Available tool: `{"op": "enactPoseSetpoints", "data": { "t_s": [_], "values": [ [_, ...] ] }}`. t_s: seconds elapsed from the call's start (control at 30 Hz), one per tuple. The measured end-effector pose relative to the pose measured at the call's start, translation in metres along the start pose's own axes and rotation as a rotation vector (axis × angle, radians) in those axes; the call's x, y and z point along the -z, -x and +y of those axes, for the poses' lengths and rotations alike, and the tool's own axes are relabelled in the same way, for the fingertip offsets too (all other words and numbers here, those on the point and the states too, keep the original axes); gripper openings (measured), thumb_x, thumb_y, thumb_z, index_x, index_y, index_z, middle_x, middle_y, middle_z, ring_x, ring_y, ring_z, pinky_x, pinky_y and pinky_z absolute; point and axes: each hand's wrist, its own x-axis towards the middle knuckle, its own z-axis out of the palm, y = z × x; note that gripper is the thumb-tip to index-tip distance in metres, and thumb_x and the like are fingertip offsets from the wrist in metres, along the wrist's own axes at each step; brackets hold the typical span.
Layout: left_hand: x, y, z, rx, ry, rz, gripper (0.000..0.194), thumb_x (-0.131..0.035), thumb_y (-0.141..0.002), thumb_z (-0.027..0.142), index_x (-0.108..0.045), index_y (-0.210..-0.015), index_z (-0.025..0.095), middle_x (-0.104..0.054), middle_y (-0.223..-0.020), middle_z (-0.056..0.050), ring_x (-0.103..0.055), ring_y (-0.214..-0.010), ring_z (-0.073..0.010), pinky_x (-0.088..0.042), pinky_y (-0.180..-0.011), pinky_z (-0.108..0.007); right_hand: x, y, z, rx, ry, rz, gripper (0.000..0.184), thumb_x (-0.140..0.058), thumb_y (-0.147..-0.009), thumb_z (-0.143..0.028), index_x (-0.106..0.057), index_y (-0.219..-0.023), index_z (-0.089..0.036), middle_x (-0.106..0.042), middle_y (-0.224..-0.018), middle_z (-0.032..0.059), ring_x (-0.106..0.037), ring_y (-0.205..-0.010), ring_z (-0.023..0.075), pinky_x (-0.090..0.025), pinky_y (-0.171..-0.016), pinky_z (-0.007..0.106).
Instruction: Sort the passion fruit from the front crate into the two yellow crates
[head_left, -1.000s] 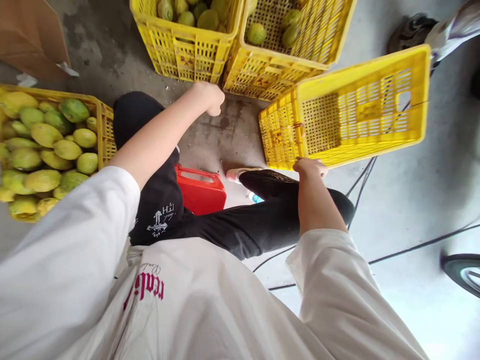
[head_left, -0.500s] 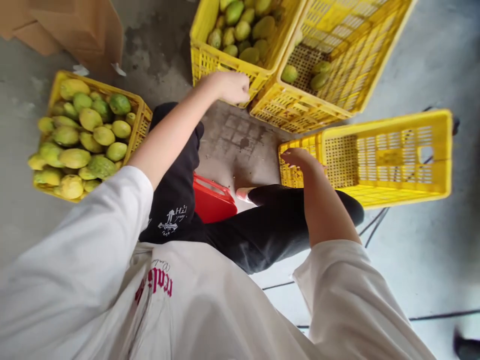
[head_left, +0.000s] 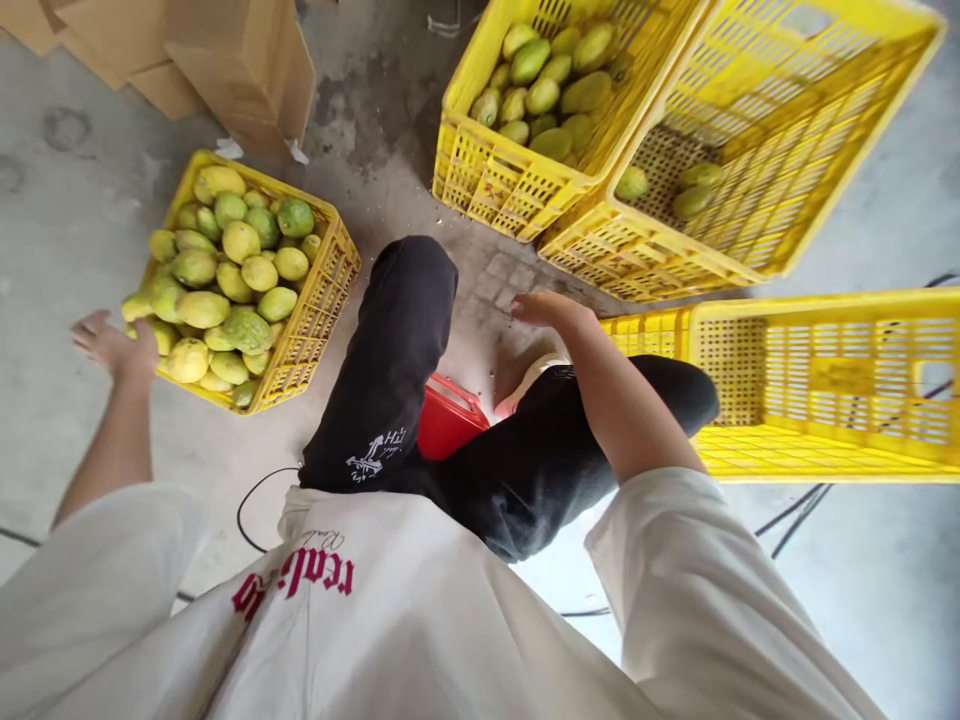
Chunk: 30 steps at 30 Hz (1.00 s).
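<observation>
My left hand (head_left: 116, 345), fingers spread, is at the left edge of a full yellow crate (head_left: 313, 318). Its thumb is close to the heaped yellow-green oval fruits (head_left: 241, 243), which look like papayas; I cannot tell whether it touches one. My right hand (head_left: 551, 308) hovers above the floor, in front of the yellow crates, its fingers stretched out and partly hidden behind the hand. No fruit shows in either hand. Between my legs is a red plastic stool or bin (head_left: 450, 418), mostly covered by my thigh.
Ahead, one yellow crate (head_left: 510, 195) holds several green fruits, and another crate (head_left: 652, 265) beside it has a few at the bottom. A third yellow crate (head_left: 840, 445) lies to the right. Cardboard boxes (head_left: 232, 60) stand at the back left. Black cables (head_left: 799, 515) run across the floor.
My left hand has swung from the front of the far crate back and left to the full crate, going from closed to spread. My right hand has moved left, off the right-hand crate's edge.
</observation>
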Motion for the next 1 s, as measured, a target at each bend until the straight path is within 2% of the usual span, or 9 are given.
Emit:
{"op": "enactPoseSetpoints", "data": {
  "t_s": [0.1,0.23,0.33,0.5,0.63,0.73,0.87,0.93,1.0],
  "values": [
    [-0.036,-0.014,0.001,0.057,0.021,-0.054,0.089,-0.075,-0.093,0.073,-0.058,-0.16,0.017,-0.071,-0.161,0.005,-0.027,-0.174,-0.0339,-0.009,-0.149,-0.058,0.015,0.002,-0.031,0.049,0.006,-0.051,0.055,-0.05,-0.114,-0.024,-0.071,-0.164,-0.02,-0.077,-0.16,0.0173,-0.076,-0.143,0.0337,-0.059,-0.114,0.039],
    [-0.083,-0.074,-0.009,0.089,0.029,-0.023,0.086,-0.075,-0.094,0.062,-0.052,-0.168,0.024,-0.067,-0.166,0.007,-0.03,-0.175,-0.0348,-0.013,-0.149,-0.059,0.022,0.007,-0.054,0.095,0.019,-0.059,0.057,-0.048,-0.116,-0.027,-0.065,-0.17,-0.02,-0.079,-0.158,0.0174,-0.077,-0.143,0.0315,-0.058,-0.114,0.036],
    [-0.107,-0.136,-0.009,0.098,-0.016,0.075,0.073,-0.061,-0.104,0.041,-0.049,-0.171,0.014,-0.051,-0.185,-0.01,-0.034,-0.177,-0.0371,-0.023,-0.148,-0.056,0.02,0.01,-0.051,0.096,0.02,-0.079,0.055,-0.051,-0.116,-0.028,-0.066,-0.169,-0.022,-0.082,-0.151,0.0157,-0.079,-0.139,0.0314,-0.06,-0.113,0.038],
    [-0.113,-0.23,0.014,0.228,0.016,0.188,0.08,-0.067,-0.107,0.032,-0.038,-0.176,0.005,-0.04,-0.185,-0.026,-0.038,-0.177,-0.0376,-0.031,-0.146,-0.055,0.011,0.019,-0.021,0.004,-0.002,-0.073,0.052,-0.054,-0.115,-0.027,-0.072,-0.164,-0.023,-0.08,-0.156,0.0169,-0.077,-0.144,0.0345,-0.062,-0.114,0.041],
    [-0.106,-0.256,0.015,0.309,0.094,0.205,0.084,-0.071,-0.103,0.027,-0.034,-0.175,0.004,-0.036,-0.186,-0.024,-0.044,-0.173,-0.0309,-0.034,-0.146,-0.051,0.001,0.03,0.001,0.009,-0.037,-0.027,0.053,-0.053,-0.114,-0.029,-0.073,-0.163,-0.023,-0.083,-0.15,0.0163,-0.081,-0.135,0.035,-0.064,-0.11,0.042],
    [-0.109,-0.228,0.0,0.206,0.102,0.174,0.077,-0.071,-0.098,0.032,-0.048,-0.17,0.016,-0.044,-0.182,-0.02,-0.043,-0.174,-0.0349,-0.033,-0.147,-0.052,-0.003,0.035,0.009,-0.017,-0.02,-0.072,0.05,-0.057,-0.113,-0.029,-0.076,-0.158,-0.026,-0.084,-0.148,0.0125,-0.081,-0.134,0.0328,-0.064,-0.107,0.039],
    [-0.126,-0.124,-0.04,0.098,0.027,0.25,0.08,-0.069,-0.09,0.038,-0.052,-0.167,0.026,-0.043,-0.185,-0.017,-0.035,-0.179,-0.0413,-0.033,-0.146,-0.062,0.002,0.037,0.008,-0.016,-0.079,-0.104,0.046,-0.06,-0.113,-0.026,-0.078,-0.155,-0.025,-0.085,-0.146,0.0125,-0.081,-0.133,0.0325,-0.063,-0.108,0.037],
    [-0.133,-0.061,-0.067,0.237,-0.011,0.357,0.083,-0.065,-0.088,0.039,-0.048,-0.168,0.03,-0.042,-0.185,-0.017,-0.033,-0.179,-0.0434,-0.028,-0.147,-0.07,0.012,0.035,0.005,0.008,-0.117,-0.103,0.046,-0.059,-0.115,-0.022,-0.075,-0.158,-0.019,-0.085,-0.145,0.0161,-0.082,-0.131,0.0332,-0.063,-0.108,0.037],
    [-0.137,-0.007,-0.094,0.496,-0.058,0.487,0.087,-0.061,-0.086,0.042,-0.04,-0.171,0.037,-0.041,-0.185,-0.014,-0.036,-0.176,-0.047,-0.028,-0.144,-0.077,0.028,0.03,0.001,0.04,-0.155,-0.106,0.046,-0.056,-0.117,-0.019,-0.073,-0.16,-0.013,-0.084,-0.146,0.0199,-0.082,-0.129,0.0317,-0.062,-0.107,0.035]
  ]
}}
